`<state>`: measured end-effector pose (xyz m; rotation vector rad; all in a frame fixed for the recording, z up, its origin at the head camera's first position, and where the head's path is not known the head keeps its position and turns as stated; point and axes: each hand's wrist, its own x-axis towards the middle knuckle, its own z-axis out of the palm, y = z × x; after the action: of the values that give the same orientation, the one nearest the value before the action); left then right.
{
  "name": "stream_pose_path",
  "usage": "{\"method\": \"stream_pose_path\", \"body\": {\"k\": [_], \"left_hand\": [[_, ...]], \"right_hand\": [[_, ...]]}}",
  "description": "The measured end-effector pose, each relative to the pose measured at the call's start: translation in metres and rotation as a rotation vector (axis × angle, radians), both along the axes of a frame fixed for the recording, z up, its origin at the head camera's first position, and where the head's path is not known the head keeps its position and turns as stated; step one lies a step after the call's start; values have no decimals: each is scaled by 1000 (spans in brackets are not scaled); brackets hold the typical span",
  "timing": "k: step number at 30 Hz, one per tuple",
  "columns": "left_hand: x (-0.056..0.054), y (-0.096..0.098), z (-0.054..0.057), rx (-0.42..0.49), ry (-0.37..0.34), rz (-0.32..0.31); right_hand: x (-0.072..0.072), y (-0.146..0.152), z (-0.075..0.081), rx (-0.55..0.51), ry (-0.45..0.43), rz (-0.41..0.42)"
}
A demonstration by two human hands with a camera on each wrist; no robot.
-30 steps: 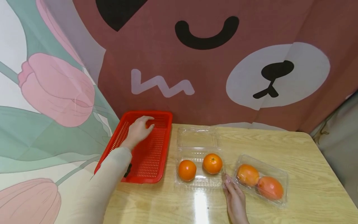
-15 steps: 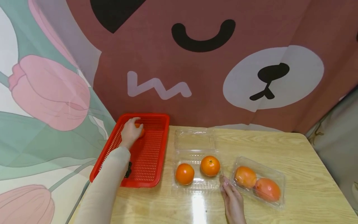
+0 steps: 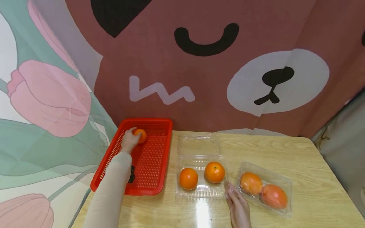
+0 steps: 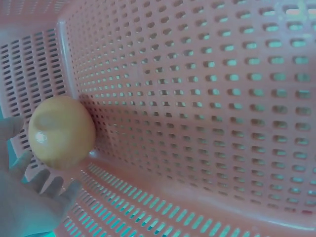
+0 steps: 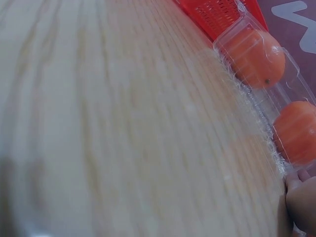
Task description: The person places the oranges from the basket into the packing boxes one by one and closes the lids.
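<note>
In the head view my left hand (image 3: 129, 141) is inside the red basket (image 3: 148, 191), just left of an orange (image 3: 141, 136). The left wrist view shows that hand's fingers spread, with a gap between most of them and the orange (image 4: 61, 132). My right hand (image 3: 239, 207) pinches the right front edge of a clear plastic box (image 3: 201, 193), whose lid (image 3: 199, 144) lies back. Two oranges sit in this box, a left one (image 3: 188, 179) and a right one (image 3: 215, 172). In the right wrist view only part of my right hand (image 5: 302, 200) appears.
To the right, a closed clear box (image 3: 285, 180) holds two orange-red fruits (image 3: 274, 195). A small dark object (image 3: 131, 174) lies in the basket, partly behind my left sleeve. Everything stands on a wooden table (image 3: 310, 177) against a printed cloth (image 3: 211, 79).
My left hand has drawn left off the orange in the basket, and its fingers have come away, so more of the fruit shows. My right hand keeps its place at the box.
</note>
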<state>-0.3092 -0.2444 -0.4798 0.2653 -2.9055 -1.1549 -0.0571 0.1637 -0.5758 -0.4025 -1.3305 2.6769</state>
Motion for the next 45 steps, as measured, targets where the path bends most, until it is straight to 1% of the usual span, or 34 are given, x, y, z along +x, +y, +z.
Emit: {"method": "stream_pose_path", "body": {"k": [3, 5, 11, 15, 17, 19, 21, 23, 24, 27, 30, 33, 38, 45], "left_hand": [[-2, 0, -5, 3, -22, -11], [-2, 0, -7, 6, -42, -13], [1, 5, -4, 15, -117, -23], [3, 9, -3, 29, -115, -35], [1, 9, -5, 16, -93, -38], [-3, 9, -10, 0, -80, -38], [-5, 9, -12, -17, -72, -36], [-6, 9, -12, -31, -79, -36], [-6, 9, -12, -29, -96, -36], [-2, 11, -7, -49, -120, -38], [2, 13, -2, -67, -128, -54], [4, 15, 3, -72, -103, -81], [4, 20, 12, -78, -58, -133], [6, 23, 24, -79, -20, -137]], "right_hand": [[1, 2, -1, -6, 6, 0], [1, 3, -1, -8, 9, 0], [0, 2, -1, -5, -38, 5], [0, 1, 1, 3, -79, 10], [-1, 1, 2, 19, -94, 6], [-1, 0, 4, 26, -102, 5], [-1, 0, 4, 25, -107, 4], [-1, 1, 4, 27, -110, 8], [-1, 1, 4, 19, -113, 9], [-1, 1, 4, 21, -117, 8], [0, 2, 4, 16, -111, 9], [1, 2, 3, 21, -83, 9], [1, 2, 2, -5, -22, 0], [2, 1, -2, -19, 34, -1]]}}
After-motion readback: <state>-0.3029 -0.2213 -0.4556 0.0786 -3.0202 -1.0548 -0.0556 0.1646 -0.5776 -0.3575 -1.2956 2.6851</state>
